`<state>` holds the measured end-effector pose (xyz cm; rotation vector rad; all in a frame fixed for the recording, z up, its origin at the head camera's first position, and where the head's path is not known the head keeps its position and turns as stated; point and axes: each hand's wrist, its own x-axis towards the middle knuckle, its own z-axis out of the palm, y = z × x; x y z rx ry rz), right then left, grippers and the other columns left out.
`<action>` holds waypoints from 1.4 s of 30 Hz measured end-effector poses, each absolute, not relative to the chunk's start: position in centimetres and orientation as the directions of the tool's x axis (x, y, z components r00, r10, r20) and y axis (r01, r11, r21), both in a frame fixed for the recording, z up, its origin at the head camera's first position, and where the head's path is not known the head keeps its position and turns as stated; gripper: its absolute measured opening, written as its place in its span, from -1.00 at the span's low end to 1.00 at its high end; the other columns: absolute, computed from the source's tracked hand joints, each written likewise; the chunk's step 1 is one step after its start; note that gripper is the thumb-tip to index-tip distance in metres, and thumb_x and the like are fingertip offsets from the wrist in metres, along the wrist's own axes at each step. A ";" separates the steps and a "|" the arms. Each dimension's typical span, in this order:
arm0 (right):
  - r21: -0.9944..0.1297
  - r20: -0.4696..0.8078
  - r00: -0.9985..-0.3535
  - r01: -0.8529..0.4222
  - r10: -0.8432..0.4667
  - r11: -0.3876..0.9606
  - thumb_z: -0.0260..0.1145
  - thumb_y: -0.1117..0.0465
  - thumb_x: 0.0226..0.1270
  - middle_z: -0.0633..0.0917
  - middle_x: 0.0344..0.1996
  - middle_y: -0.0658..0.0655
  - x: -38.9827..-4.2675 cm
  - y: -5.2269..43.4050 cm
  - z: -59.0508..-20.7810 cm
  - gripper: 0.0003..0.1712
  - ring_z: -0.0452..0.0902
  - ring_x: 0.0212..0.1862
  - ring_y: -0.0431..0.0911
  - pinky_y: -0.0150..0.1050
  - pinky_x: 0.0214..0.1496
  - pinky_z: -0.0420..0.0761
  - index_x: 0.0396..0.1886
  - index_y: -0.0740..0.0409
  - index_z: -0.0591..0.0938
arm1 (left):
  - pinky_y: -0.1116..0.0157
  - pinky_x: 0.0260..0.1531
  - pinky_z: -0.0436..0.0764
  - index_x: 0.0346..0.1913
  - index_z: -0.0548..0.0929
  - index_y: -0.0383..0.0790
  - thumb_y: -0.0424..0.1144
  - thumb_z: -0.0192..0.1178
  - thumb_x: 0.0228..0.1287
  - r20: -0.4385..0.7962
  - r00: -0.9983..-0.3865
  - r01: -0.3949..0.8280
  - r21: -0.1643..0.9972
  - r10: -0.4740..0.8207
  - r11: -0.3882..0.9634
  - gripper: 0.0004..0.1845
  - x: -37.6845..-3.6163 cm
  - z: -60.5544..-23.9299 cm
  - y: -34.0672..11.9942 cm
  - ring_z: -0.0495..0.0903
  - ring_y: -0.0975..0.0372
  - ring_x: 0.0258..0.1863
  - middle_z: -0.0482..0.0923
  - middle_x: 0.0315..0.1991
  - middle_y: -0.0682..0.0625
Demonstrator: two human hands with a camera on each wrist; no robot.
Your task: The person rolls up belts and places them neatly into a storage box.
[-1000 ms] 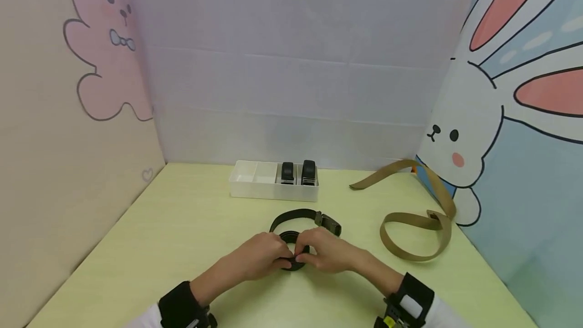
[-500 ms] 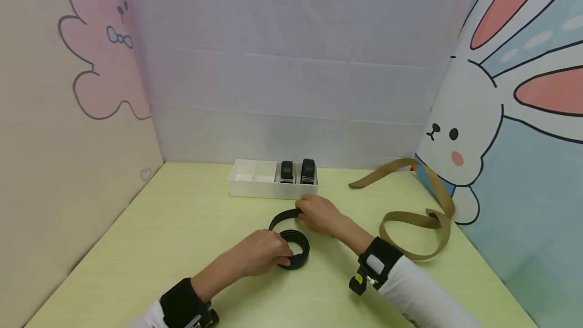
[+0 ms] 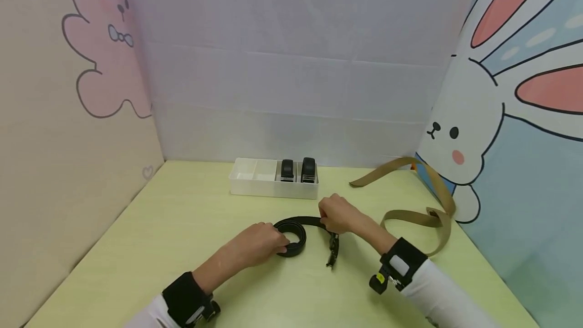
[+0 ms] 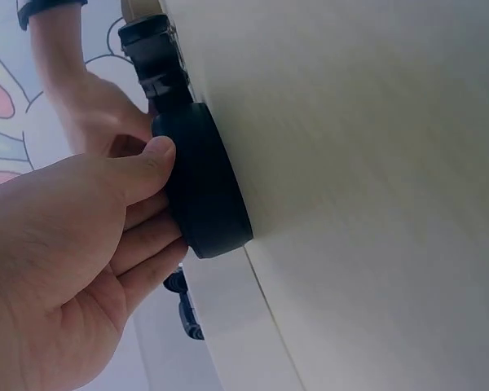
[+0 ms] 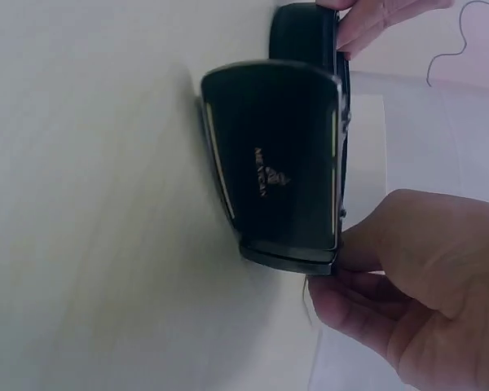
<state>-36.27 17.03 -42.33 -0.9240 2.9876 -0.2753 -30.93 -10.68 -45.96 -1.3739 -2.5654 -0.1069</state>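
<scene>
The left hand point(image 3: 261, 241) is gripping the rolled part of the black belt point(image 3: 291, 237) on the yellow-green table point(image 3: 182, 247), thumb and fingers curled round the coil. The right hand point(image 3: 338, 214) is pinching the loose strap just beside the coil, and the buckle point(image 5: 277, 167) is hanging below its fingers. A tan belt point(image 3: 416, 219) is lying near the right, and a white tray point(image 3: 255, 186) is sitting behind.

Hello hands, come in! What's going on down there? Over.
Left hand grips black belt coil. Right hand holds its buckle end. Tan belt alongside, apart.
</scene>
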 end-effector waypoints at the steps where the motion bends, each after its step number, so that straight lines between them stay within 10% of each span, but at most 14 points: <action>1: -0.177 0.064 -0.821 -0.569 -0.568 0.803 0.46 0.43 0.51 0.67 -0.59 0.02 -36.1 17.4 -42.4 -0.68 0.43 -0.56 -0.20 -0.32 -0.39 0.47 -0.50 0.12 0.71 | 0.35 -0.42 0.62 -0.36 0.79 -0.05 -0.21 0.51 0.48 0.231 -0.538 0.828 -0.036 0.810 0.560 -0.81 -30.9 -45.9 -10.7 0.65 0.35 -0.51 0.77 -0.46 0.14; 21: -0.682 0.002 -0.854 -0.381 -0.520 0.624 0.51 0.32 0.49 0.80 -0.57 0.04 -29.5 15.8 -44.3 -0.84 0.74 -0.60 -0.20 -0.31 -0.46 0.70 -0.34 0.22 0.74 | 0.43 -0.43 0.49 -0.34 0.77 -0.09 -0.28 0.48 0.52 0.215 -0.535 0.840 0.028 0.817 0.542 -0.81 -31.3 -46.1 -10.6 0.47 0.43 -0.53 0.69 -0.47 0.15; 28: -0.637 0.070 -0.870 -0.416 -0.488 0.649 0.44 0.33 0.55 0.75 -0.63 -0.02 -28.6 14.5 -44.5 -0.85 0.60 -0.61 -0.31 -0.39 -0.48 0.51 -0.31 0.23 0.72 | 0.44 -0.42 0.42 -0.35 0.76 -0.08 -0.28 0.49 0.51 0.231 -0.528 0.843 0.032 0.817 0.536 -0.80 -31.5 -46.0 -10.6 0.37 0.44 -0.53 0.63 -0.51 0.17; 42: -0.248 0.217 -0.592 -0.803 -0.776 0.542 0.62 0.25 0.46 0.80 -0.35 -0.02 -31.5 16.6 -44.9 -0.83 0.55 -0.36 -0.40 -0.48 -0.27 0.58 -0.24 0.10 0.74 | 0.50 -0.43 0.31 -0.32 0.79 -0.09 -0.30 0.48 0.53 0.219 -0.526 0.851 0.133 0.822 0.509 -0.82 -31.9 -45.9 -10.9 0.25 0.46 -0.54 0.55 -0.53 0.22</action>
